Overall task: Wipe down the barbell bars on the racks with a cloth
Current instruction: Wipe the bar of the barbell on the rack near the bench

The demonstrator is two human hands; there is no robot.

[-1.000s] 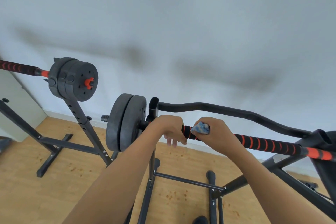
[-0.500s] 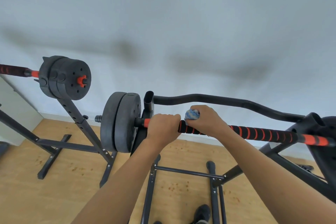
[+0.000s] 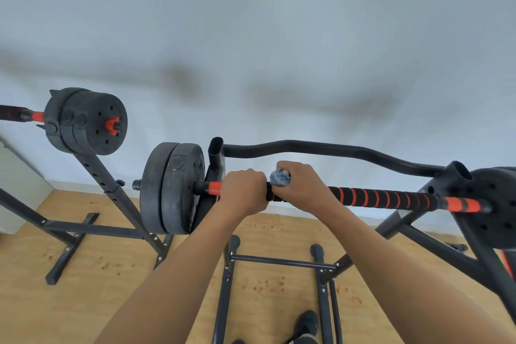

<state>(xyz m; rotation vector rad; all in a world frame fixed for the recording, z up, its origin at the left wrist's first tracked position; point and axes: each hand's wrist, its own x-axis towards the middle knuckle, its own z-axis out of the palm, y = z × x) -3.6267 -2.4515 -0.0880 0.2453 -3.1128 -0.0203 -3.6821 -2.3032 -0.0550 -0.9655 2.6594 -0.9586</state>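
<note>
With the left hand point(image 3: 244, 193) clenched round the barbell bar point(image 3: 385, 198) at the rack's point(image 3: 216, 153) left end and the right hand point(image 3: 303, 186) grasping the cloth point(image 3: 280, 177) against it, a hard swipe could roll the bar off its rests.

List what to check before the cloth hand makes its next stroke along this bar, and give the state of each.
1. Left hand grips the barbell bar to steady it: ok.
2. Right hand holds the cloth on the bar: ok. How much cloth wraps the bar: cannot tell.
3. Striped grip to the right is free as far as the right plate: ok.
4. Bar is seated in the rack at both ends: cannot tell, the seats are hidden.
5. Left plates are locked on the bar: cannot tell.
</note>
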